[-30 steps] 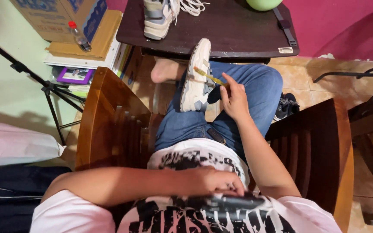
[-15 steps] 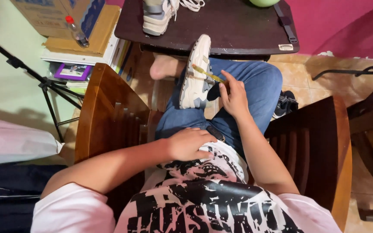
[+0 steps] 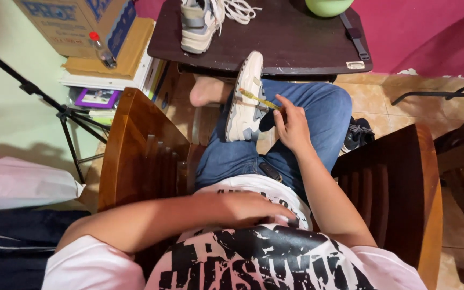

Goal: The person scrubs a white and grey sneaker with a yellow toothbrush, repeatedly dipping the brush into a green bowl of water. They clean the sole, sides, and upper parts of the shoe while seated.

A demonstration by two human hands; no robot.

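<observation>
Head view, looking down at a seated person. Wooden chair [image 3: 135, 145] carries the person; its two curved arms stand at left and right of the lap. Dark round table [image 3: 296, 43] sits ahead of the knees. On its left edge stands a grey and white sneaker [image 3: 197, 24] with loose white laces; a green round object [image 3: 328, 6] shows at its far edge; a small pale label [image 3: 355, 65] is stuck at its right front edge, beside a dark strap.

Cardboard box [image 3: 76, 21] with blue print stands at upper left, on a flat tan package and a pile of books. A small clear bottle with a red cap [image 3: 103, 51] stands against the box. A purple-framed picture [image 3: 98, 98] lies under the pile.

Second sneaker [image 3: 245, 102], sole up, rests on the lap over the blue jeans, near the table's front edge. Right hand [image 3: 292, 124] is closed in a pinch on a thin yellow stick [image 3: 259, 99], its tip on the sole. Left hand [image 3: 256, 208] lies flat on the white printed shirt at the belly, fingers loosely spread, gripping nothing visible.

Against the frame half a second back: left hand sits lower on the shirt, nearer the camera. Right hand and lap sneaker are unchanged.
</observation>
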